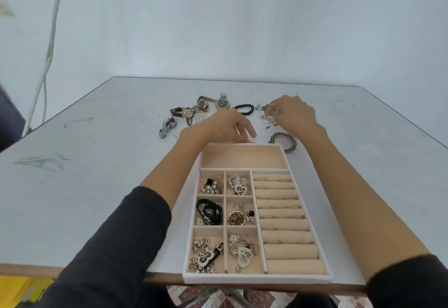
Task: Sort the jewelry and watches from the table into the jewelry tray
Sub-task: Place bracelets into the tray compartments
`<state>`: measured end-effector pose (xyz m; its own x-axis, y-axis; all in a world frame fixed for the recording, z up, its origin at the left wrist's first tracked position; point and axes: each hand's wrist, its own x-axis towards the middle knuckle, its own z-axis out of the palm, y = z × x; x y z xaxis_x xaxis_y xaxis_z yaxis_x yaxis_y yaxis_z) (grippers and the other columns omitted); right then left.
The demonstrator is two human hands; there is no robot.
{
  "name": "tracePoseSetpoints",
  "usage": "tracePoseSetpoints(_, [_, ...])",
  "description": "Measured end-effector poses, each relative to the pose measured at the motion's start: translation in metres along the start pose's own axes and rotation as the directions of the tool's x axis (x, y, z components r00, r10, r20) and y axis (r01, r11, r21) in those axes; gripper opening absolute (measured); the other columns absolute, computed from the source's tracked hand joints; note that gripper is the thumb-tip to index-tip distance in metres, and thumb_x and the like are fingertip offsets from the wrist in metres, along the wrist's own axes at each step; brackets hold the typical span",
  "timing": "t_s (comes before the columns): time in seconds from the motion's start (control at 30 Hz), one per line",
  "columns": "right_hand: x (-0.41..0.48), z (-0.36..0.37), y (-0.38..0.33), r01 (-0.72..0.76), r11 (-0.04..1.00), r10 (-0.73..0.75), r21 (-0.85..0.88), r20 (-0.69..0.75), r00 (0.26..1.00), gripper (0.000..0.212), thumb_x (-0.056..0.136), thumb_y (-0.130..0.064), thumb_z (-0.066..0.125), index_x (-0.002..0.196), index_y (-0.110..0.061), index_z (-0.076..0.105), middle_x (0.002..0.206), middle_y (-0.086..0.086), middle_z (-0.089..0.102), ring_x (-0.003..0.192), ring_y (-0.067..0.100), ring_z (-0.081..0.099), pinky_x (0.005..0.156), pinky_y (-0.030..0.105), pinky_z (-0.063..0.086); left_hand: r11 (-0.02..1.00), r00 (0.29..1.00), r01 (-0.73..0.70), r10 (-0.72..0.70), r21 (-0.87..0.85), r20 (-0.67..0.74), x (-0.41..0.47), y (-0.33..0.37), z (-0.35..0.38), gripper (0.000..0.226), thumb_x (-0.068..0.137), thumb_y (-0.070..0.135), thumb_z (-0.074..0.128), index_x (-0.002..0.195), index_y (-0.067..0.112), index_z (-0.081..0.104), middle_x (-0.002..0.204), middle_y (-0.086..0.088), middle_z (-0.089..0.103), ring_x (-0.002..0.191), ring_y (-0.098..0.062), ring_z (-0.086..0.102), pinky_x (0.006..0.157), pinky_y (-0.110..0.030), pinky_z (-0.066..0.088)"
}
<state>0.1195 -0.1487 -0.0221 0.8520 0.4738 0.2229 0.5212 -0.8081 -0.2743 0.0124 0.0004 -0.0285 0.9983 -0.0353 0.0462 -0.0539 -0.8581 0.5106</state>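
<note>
A beige jewelry tray (244, 278) lies at the table's near edge. Its six small compartments hold necklaces, earrings and pendants, its ring rolls (281, 213) hold several rings, and its long far compartment is bare. Beyond the tray lie several watches (221, 103), a black bead bracelet (244, 108), a woven metal bracelet (284, 139) and small silver pieces (263, 107). My left hand (225, 125) hovers over the tray's far rim with relaxed fingers pointing down. My right hand (294, 113) pinches a small silver piece among the loose items.
The grey table (97, 162) carries scuff marks on its left half. A white cable (48, 60) hangs along the wall at the left. The table's wooden front edge runs just under the tray.
</note>
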Motion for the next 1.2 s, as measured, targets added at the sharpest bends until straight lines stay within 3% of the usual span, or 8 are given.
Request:
tracePoseSetpoints(0.1, [0.01,0.009,0.002,-0.018,1.0,0.018,-0.018,0.0,1.0,0.028,0.085,-0.008,0.056,0.092,-0.031,0.07,0.108,0.003,0.065,0.099,0.027,0.06,0.086,0.038,0.049,0.999,1.0,-0.022,0.022,0.029,-0.014,0.005,-0.002,0.004,0.026,0.085,0.004,0.062,0.099,0.022,0.075,0.082,0.005,0.066,0.065,0.001,0.053,0.066,-0.011,0.043])
tracePoseSetpoints(0.2, [0.017,0.015,0.005,-0.022,1.0,0.022,0.007,0.015,1.0,0.019,0.083,-0.017,0.064,0.091,-0.033,0.07,0.104,0.003,0.067,0.096,0.026,0.061,0.09,0.043,0.049,0.999,0.999,-0.039,0.039,0.016,-0.025,0.006,-0.005,0.005,0.025,0.083,0.004,0.063,0.091,0.024,0.076,0.079,0.003,0.068,0.066,-0.001,0.055,0.068,-0.013,0.045])
tracePoseSetpoints(0.3, [0.022,0.016,0.007,0.007,1.0,-0.007,0.008,0.024,1.0,0.017,0.08,-0.019,0.07,0.089,-0.033,0.07,0.105,0.001,0.066,0.098,0.025,0.06,0.085,0.036,0.048,0.999,0.999,-0.036,0.036,0.008,-0.034,0.008,-0.008,0.006,0.016,0.081,0.01,0.069,0.086,0.023,0.076,0.084,-0.001,0.073,0.067,-0.004,0.057,0.072,-0.019,0.048])
tracePoseSetpoints(0.47, [0.032,0.01,0.004,0.049,0.998,-0.046,-0.025,0.128,0.991,0.022,0.078,-0.014,0.07,0.096,-0.028,0.072,0.104,-0.002,0.063,0.1,0.02,0.058,0.071,0.029,0.037,0.998,0.999,0.054,-0.054,-0.028,0.001,0.009,-0.01,0.005,0.007,0.084,0.013,0.071,0.09,0.013,0.074,0.071,0.011,0.064,0.05,0.013,0.052,0.053,-0.001,0.037])
tracePoseSetpoints(0.57, [0.038,0.01,0.004,0.036,0.999,-0.033,-0.013,0.201,0.979,0.017,0.08,-0.016,0.072,0.096,-0.022,0.071,0.098,-0.003,0.063,0.099,0.018,0.058,0.071,0.029,0.038,0.995,0.996,0.087,-0.085,-0.046,0.024,0.011,-0.01,0.006,0.009,0.085,0.016,0.07,0.092,0.012,0.073,0.071,0.011,0.062,0.054,0.007,0.052,0.052,-0.001,0.037])
tracePoseSetpoints(0.73, [0.052,0.014,0.005,-0.002,1.0,0.007,-0.014,0.34,0.94,0.017,0.084,-0.017,0.068,0.098,-0.009,0.065,0.106,0.005,0.065,0.103,0.026,0.059,0.091,0.039,0.048,0.992,0.995,0.103,-0.102,-0.079,0.018,0.01,-0.01,0.007,0.013,0.085,0.019,0.071,0.093,0.009,0.07,0.07,0.008,0.058,0.06,0.001,0.049,0.053,-0.001,0.038])
tracePoseSetpoints(0.83, [0.054,0.015,0.005,0.0,0.999,0.017,-0.042,0.392,0.92,0.015,0.08,-0.021,0.065,0.08,-0.011,0.053,0.093,0.008,0.06,0.084,0.027,0.054,0.075,0.035,0.042,0.991,0.995,0.099,-0.099,-0.093,0.002,0.009,-0.01,0.008,0.015,0.083,0.021,0.073,0.092,0.01,0.068,0.071,0.008,0.056,0.06,0.001,0.048,0.054,-0.001,0.038])
tracePoseSetpoints(1.2, [0.046,0.013,0.004,0.035,0.999,-0.028,-0.012,0.354,0.935,0.024,0.073,-0.018,0.069,0.065,-0.015,0.047,0.072,0.004,0.052,0.069,0.025,0.049,0.064,0.032,0.04,0.99,0.999,0.038,-0.041,-0.133,-0.019,0.009,-0.011,0.01,0.011,0.08,0.013,0.075,0.084,0.014,0.065,0.077,0.0,0.061,0.068,-0.007,0.054,0.068,-0.012,0.046])
